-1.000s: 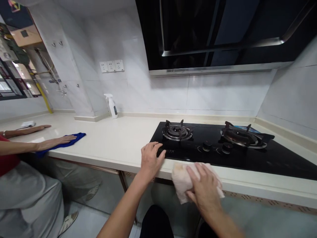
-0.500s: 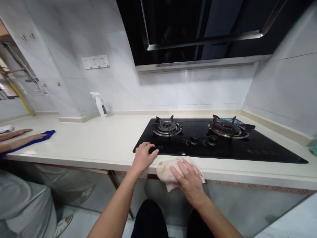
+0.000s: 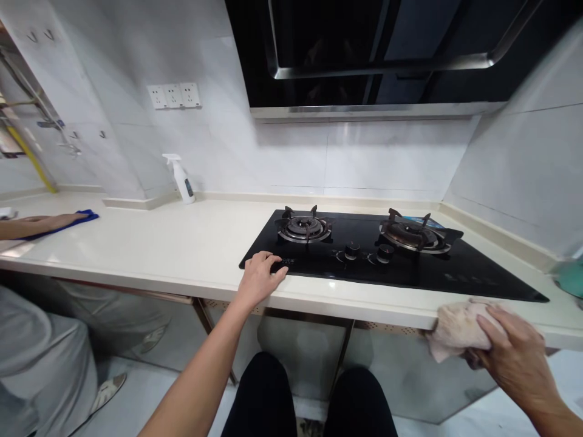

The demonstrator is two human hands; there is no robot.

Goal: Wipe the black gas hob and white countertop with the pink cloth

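A pale, stained cloth [image 3: 460,328] is bunched in my right hand [image 3: 514,352], pressed over the front edge of the cream countertop [image 3: 173,249] at the right. My left hand [image 3: 262,276] rests on the front left corner of the black gas stove [image 3: 359,221], its fingers apart and holding nothing. Two burners with pan supports, a left burner [image 3: 304,227] and a right burner [image 3: 416,235], sit on the stove's glass. Between them are two black knobs, a left knob [image 3: 351,250] and a right knob [image 3: 385,253].
A white spray bottle [image 3: 183,181] stands by the wall at the back left. At the far left another person's hand [image 3: 54,221] lies on a blue cloth [image 3: 86,216]. A black range hood [image 3: 373,54] overhangs the stove. Something green [image 3: 570,279] stands at the right edge.
My right hand has moved the pale cloth rightward along the counter's front edge. My left hand stays at the stove's corner. The view has shifted slightly.
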